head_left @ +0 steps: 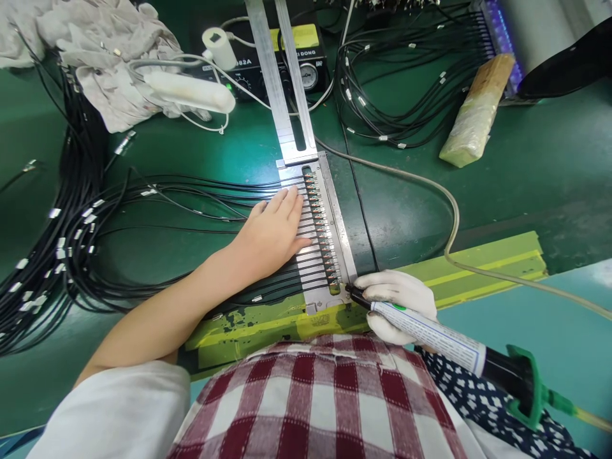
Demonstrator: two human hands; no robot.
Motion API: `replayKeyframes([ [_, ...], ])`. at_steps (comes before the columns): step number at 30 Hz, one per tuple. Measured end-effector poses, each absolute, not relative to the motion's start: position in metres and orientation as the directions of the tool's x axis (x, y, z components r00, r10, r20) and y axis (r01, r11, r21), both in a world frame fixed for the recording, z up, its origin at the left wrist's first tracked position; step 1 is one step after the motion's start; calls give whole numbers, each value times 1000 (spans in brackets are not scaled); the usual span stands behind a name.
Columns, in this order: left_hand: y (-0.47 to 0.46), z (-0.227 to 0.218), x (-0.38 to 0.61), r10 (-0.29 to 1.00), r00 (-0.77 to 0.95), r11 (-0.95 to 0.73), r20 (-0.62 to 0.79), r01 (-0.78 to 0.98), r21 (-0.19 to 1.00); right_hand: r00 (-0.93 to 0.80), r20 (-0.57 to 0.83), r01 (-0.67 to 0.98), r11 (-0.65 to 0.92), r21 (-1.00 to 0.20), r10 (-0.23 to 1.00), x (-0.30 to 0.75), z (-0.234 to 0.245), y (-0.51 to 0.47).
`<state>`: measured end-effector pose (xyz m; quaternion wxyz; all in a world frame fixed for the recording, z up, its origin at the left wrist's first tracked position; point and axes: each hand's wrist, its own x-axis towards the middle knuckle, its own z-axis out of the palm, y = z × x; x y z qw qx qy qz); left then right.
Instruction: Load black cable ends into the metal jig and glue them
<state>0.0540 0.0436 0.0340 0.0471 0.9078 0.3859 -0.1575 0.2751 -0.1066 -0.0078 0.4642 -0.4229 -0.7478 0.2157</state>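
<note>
My bare left hand (273, 231) lies flat, fingers stretched out, pressing a row of black cables (201, 197) onto a metal fixture (342, 223). A line of small connectors (321, 223) sits in the fixture's slot. My right hand (399, 299), in a white glove, is closed round a syringe-like dispenser (430, 331) with a green cap end. Its black tip touches the nearest connector at the fixture's lower end.
Bundles of black cables (52, 242) spread over the green bench at left and at back (396, 95). A black control box (306, 64), grey cloth (105, 57), a white tube (191, 92), a wrapped block (478, 108) and a beige hose (454, 217) lie around.
</note>
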Motion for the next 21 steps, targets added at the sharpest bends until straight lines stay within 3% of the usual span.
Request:
replayKeyframes([
  [21,43,32,52,684,667,-705,-295,708,-35,-170,494,418,516,-748,853,274,-6,-104],
])
